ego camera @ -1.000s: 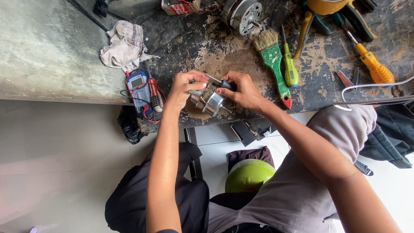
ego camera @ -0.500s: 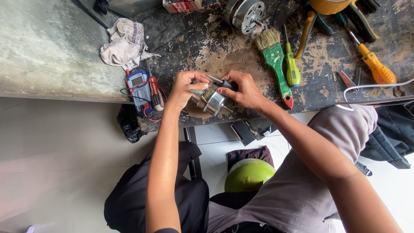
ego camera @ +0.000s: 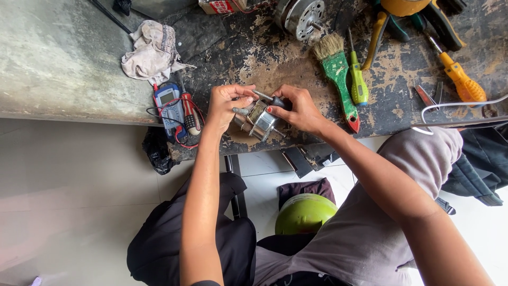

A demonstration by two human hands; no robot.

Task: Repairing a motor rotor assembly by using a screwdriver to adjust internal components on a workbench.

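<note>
**Small motor being worked on at the bench edge**

I am looking down at a worn black workbench [ego camera: 296,69]. Both hands are meeting at the bench's near edge over a small silver electric motor [ego camera: 257,121]. The left hand [ego camera: 226,106] is curling around the motor's end at 9 o'clock, fingers closed on it. The right hand [ego camera: 298,108] is pinching a small dark-handled screwdriver [ego camera: 270,98], its tip lying across the motor's top.

I am judging the work as mid-way: the casing is looking assembled, and I cannot tell which screws are in or out.

The motor's long axis is running from 10 o'clock to 4 o'clock, a thin shaft pointing toward 4 o'clock.

A multimeter [ego camera: 172,108] is sitting at 9 o'clock, a green brush [ego camera: 338,74] at 2 o'clock.
</note>
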